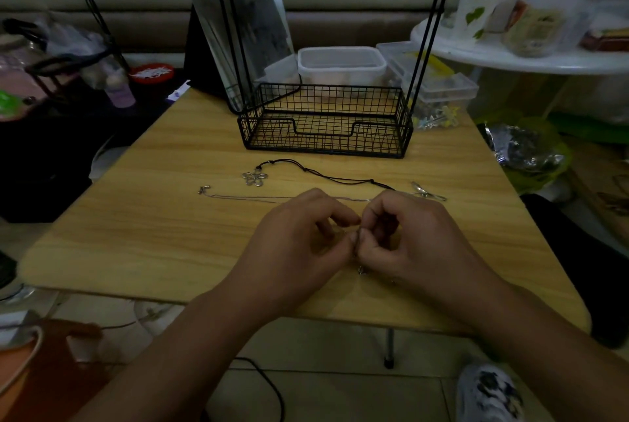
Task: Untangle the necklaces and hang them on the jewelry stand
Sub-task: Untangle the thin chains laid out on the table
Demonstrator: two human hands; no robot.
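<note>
While both hands meet over the near middle of the table (136, 217), the left hand (299, 238) and right hand (408, 238) each curl thumb and forefinger together, pinching something fine where their tips touch. It looks like a thin chain, with a small metal bit hanging just below the pinch, but most of it is hidden by the fingers, so how tangled it is cannot be told.

At twelve o'clock from the hands a silver chain (272, 197) lies stretched flat across the wood. Just beyond it lies a black cord (340, 178), its flower pendant (254, 177) at eleven o'clock. A metal pendant (427, 192) sits at one o'clock, near the cord's right end. Further off at twelve o'clock stands the stand (326, 122), a black wire basket with tall uprights; its top is out of view and nothing hangs on it that can be seen.

The chains should be light, limp and slippery, and fine links may kink or snap if tugged. Best hold is probably close to a knot with fingertips, easing loops apart. The cord looks softer and grippier; lift it near its pendant or knots.
</note>
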